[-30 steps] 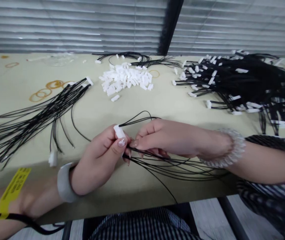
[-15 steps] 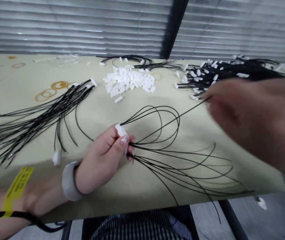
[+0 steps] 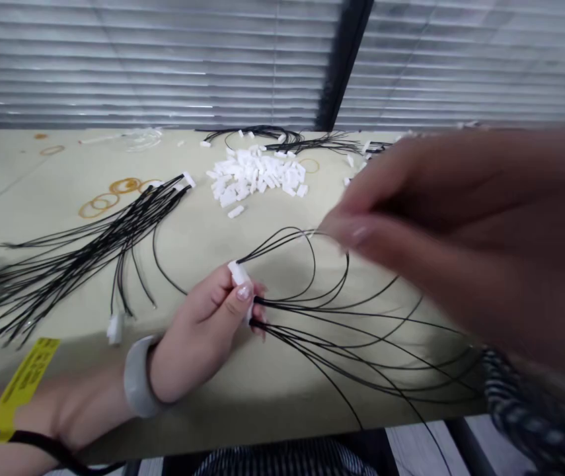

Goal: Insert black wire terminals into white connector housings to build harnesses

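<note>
My left hand is closed around white plastic connectors, thumb on top; one connector shows above the thumb. Thin black wires fan out to the right from that grip, and a few loop back into the upper connector. Blurred by motion, my right hand is pinched shut above and right of the loops. A wire with a small pale tip pokes out past its fingertips, to the upper right of the connector. The rest of that wire is partly hidden behind the hand.
A pile of white connectors lies mid-table, with more black wires behind it. On the left are a bundle of wired connectors, rubber bands and a loose white connector. Window blinds stand behind the table.
My right hand has come left and nearer the connector; the wire it pulled taut is now slack, with its tip showing at the fingers. My left hand keeps its grip.
</note>
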Available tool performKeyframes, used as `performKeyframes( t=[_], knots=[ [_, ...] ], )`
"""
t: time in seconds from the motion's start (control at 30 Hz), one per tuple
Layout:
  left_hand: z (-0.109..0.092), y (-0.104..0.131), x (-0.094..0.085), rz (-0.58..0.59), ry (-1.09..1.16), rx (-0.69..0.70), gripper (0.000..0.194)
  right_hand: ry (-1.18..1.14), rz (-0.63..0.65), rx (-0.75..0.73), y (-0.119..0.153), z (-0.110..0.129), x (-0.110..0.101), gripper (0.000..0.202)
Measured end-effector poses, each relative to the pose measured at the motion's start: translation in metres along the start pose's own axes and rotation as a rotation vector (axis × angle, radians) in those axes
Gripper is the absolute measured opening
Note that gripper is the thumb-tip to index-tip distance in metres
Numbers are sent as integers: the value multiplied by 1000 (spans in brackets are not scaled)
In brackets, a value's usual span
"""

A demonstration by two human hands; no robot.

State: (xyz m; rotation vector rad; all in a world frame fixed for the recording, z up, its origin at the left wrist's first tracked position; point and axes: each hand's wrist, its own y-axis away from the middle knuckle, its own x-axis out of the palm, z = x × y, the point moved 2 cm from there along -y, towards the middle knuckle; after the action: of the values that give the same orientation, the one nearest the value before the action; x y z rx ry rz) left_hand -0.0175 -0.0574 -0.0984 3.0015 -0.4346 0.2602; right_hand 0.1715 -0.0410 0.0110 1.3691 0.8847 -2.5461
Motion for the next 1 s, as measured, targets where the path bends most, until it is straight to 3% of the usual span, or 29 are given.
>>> performKeyframes(
  t=[0.1,0.3,0.77,1.0],
  knots=[
    [-1,-1,2,17,69,-49,24,74,150,-165,-5,13,20,17],
    [-2,-2,1,84,16,-41,23,127,254,-141,-11,4,49,25],
    [-6,-2,3,85,-202,25,19,21,364,-70,-18,4,54,32],
    [-5,-2,2,109,-329,3,19,-4,375,-72,-17,6,65,27]
  ],
)
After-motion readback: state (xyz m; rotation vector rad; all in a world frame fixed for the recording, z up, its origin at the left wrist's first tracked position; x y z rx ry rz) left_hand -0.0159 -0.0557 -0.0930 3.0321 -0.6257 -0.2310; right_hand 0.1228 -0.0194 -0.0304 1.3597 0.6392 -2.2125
